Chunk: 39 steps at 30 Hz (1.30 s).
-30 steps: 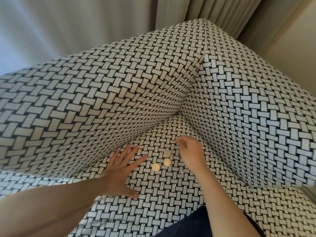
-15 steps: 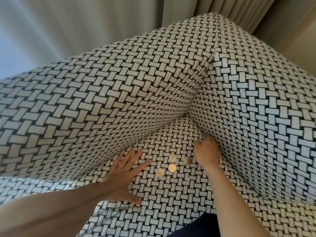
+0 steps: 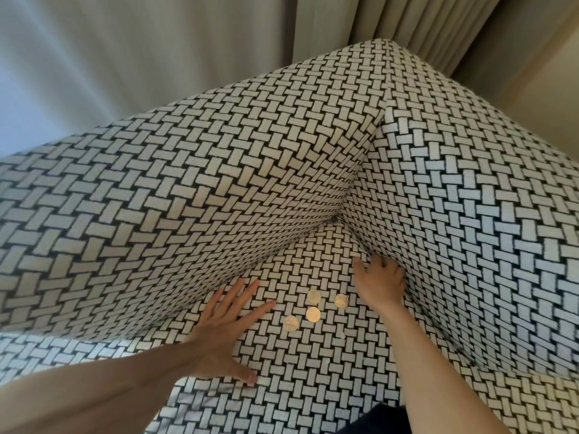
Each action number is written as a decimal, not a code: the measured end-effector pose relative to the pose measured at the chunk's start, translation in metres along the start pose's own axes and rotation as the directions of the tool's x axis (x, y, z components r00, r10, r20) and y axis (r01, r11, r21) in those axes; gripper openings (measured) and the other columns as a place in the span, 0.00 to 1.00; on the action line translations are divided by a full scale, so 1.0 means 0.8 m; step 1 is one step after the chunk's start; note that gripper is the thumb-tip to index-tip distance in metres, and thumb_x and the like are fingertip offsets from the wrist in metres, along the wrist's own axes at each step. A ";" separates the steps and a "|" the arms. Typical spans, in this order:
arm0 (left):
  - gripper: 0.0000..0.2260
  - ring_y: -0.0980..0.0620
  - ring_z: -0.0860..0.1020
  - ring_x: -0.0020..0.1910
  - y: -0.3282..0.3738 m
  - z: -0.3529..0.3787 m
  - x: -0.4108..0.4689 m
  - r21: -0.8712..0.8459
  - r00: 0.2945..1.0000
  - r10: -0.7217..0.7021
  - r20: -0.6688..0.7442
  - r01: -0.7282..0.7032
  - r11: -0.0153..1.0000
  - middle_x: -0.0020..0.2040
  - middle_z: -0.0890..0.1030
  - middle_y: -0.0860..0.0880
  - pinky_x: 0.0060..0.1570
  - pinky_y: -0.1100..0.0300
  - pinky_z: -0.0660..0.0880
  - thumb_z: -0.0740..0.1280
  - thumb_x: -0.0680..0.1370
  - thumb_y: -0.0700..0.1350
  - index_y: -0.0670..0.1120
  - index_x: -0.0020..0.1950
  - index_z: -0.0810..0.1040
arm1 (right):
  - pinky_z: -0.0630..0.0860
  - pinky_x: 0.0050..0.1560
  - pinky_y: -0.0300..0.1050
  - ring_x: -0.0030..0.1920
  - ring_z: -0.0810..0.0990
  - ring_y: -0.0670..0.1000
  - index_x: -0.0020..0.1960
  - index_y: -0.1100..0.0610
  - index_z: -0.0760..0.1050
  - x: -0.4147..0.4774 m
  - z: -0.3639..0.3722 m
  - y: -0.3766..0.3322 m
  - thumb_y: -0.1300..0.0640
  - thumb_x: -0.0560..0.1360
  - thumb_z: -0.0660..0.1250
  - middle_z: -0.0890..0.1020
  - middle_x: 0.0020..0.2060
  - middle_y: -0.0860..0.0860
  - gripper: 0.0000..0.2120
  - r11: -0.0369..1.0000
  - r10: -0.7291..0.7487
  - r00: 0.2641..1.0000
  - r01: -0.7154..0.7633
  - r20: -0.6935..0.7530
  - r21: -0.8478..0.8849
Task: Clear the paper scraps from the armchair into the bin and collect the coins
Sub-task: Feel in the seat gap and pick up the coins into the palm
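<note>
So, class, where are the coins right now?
In the head view, four coins lie on the seat, just right of centre, between the left hand and the right hand.

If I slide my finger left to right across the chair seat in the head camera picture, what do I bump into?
Left hand → leftmost coin → rightmost coin → right hand. The two middle coins line up one behind the other, so they're left out.
</note>
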<state>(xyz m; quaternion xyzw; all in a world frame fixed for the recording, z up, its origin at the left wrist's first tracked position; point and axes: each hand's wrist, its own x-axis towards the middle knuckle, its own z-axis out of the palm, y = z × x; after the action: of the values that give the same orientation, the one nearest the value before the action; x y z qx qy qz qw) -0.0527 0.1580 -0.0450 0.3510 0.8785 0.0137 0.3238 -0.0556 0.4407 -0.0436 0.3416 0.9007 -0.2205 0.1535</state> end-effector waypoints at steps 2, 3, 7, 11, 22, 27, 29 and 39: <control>0.54 0.54 0.17 0.64 0.000 0.000 0.000 0.000 1.000 0.002 -0.001 -0.002 1.000 0.64 0.16 0.57 0.56 0.56 0.16 0.67 0.62 0.71 0.69 0.62 0.21 | 0.51 0.72 0.56 0.73 0.53 0.60 0.75 0.58 0.55 -0.001 0.001 0.000 0.44 0.80 0.50 0.56 0.74 0.59 0.28 0.999 -0.005 1.000 0.004 0.012 0.044; 0.54 0.54 0.17 0.64 -0.001 0.000 0.000 0.001 1.000 0.003 -0.001 -0.003 1.000 0.64 0.16 0.57 0.56 0.56 0.17 0.67 0.62 0.71 0.69 0.62 0.20 | 0.52 0.72 0.56 0.73 0.53 0.60 0.75 0.59 0.55 -0.001 0.001 0.000 0.45 0.80 0.51 0.56 0.74 0.59 0.28 0.998 -0.008 1.000 0.007 0.018 0.063; 0.55 0.55 0.17 0.63 0.000 0.000 0.001 -0.005 1.000 -0.004 0.001 0.004 1.000 0.64 0.16 0.57 0.58 0.55 0.18 0.68 0.63 0.70 0.70 0.61 0.20 | 0.57 0.73 0.55 0.72 0.60 0.58 0.74 0.60 0.59 0.001 -0.002 0.007 0.47 0.79 0.56 0.64 0.72 0.57 0.28 0.986 -0.053 0.996 0.042 0.065 0.163; 0.55 0.55 0.17 0.63 0.000 0.000 0.000 0.005 1.000 -0.006 0.002 0.006 1.000 0.64 0.16 0.57 0.56 0.56 0.16 0.68 0.63 0.70 0.69 0.62 0.20 | 0.63 0.71 0.54 0.69 0.66 0.55 0.73 0.57 0.62 0.003 -0.007 0.016 0.49 0.76 0.59 0.68 0.70 0.54 0.27 0.957 -0.068 0.989 0.028 0.131 0.289; 0.54 0.55 0.17 0.63 -0.001 0.001 -0.002 0.007 1.000 -0.007 -0.011 0.007 1.000 0.65 0.17 0.57 0.54 0.58 0.14 0.68 0.63 0.70 0.67 0.65 0.23 | 0.64 0.69 0.52 0.67 0.64 0.57 0.72 0.58 0.61 -0.043 -0.024 0.001 0.52 0.78 0.57 0.63 0.68 0.57 0.24 0.968 -0.215 0.956 0.236 0.199 -0.089; 0.53 0.55 0.17 0.63 0.000 0.003 -0.002 0.016 1.000 0.003 -0.024 -0.003 1.000 0.64 0.16 0.56 0.55 0.56 0.15 0.66 0.62 0.72 0.67 0.65 0.23 | 0.69 0.64 0.48 0.60 0.72 0.54 0.65 0.59 0.70 -0.090 -0.026 -0.013 0.54 0.80 0.53 0.71 0.62 0.55 0.18 0.894 -0.322 0.907 0.385 0.271 -0.230; 0.53 0.55 0.18 0.64 0.000 0.003 -0.002 -0.001 0.999 0.011 -0.045 -0.011 1.000 0.66 0.17 0.56 0.57 0.56 0.16 0.66 0.62 0.73 0.67 0.65 0.24 | 0.70 0.62 0.46 0.59 0.76 0.54 0.59 0.56 0.77 -0.100 -0.034 -0.014 0.55 0.80 0.54 0.75 0.62 0.52 0.16 0.938 -0.309 0.900 0.341 0.307 -0.056; 0.54 0.55 0.19 0.65 -0.003 0.005 0.001 -0.020 0.998 0.021 -0.065 -0.023 1.000 0.67 0.19 0.57 0.59 0.56 0.17 0.60 0.56 0.79 0.66 0.69 0.28 | 0.63 0.67 0.62 0.65 0.68 0.61 0.68 0.57 0.66 -0.046 -0.038 0.058 0.44 0.67 0.55 0.72 0.64 0.56 0.33 0.922 0.384 0.901 -0.387 0.201 -0.023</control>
<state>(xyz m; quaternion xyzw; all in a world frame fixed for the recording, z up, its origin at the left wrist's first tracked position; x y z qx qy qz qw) -0.0521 0.1558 -0.0489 0.3566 0.8844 0.0378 0.2988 -0.0009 0.4665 -0.0156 0.4900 0.7931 -0.2271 0.2817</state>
